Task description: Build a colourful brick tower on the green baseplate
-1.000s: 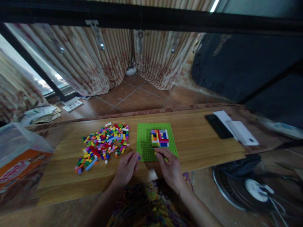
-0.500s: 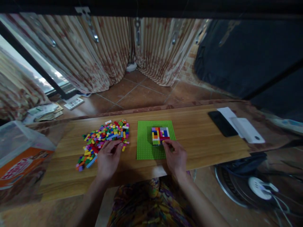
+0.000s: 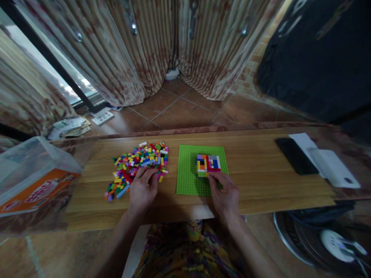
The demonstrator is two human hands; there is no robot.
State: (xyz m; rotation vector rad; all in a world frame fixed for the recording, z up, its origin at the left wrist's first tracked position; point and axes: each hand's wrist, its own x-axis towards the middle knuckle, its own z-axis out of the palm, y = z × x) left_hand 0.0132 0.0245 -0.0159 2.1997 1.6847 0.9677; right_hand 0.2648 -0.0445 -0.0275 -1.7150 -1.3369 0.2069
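Note:
A green baseplate (image 3: 187, 170) lies on the wooden table (image 3: 261, 173). On it stands a small multicoloured brick block (image 3: 208, 164). My right hand (image 3: 224, 195) rests on the plate's near right corner, fingertips touching the block's front edge. A pile of small coloured bricks (image 3: 136, 164) is spread to the left of the plate. My left hand (image 3: 143, 189) lies at the pile's near edge, fingers curled among the bricks; whether it holds one is hidden.
A black phone (image 3: 295, 160) and a white device (image 3: 333, 168) on paper lie at the table's right end. A clear plastic box with an orange label (image 3: 34, 181) stands at the left. A fan (image 3: 324, 235) sits on the floor, lower right. Curtains hang behind.
My left hand moved from the plate's near left corner to the brick pile. My right hand moved up the plate to the block's front. The view shifted right.

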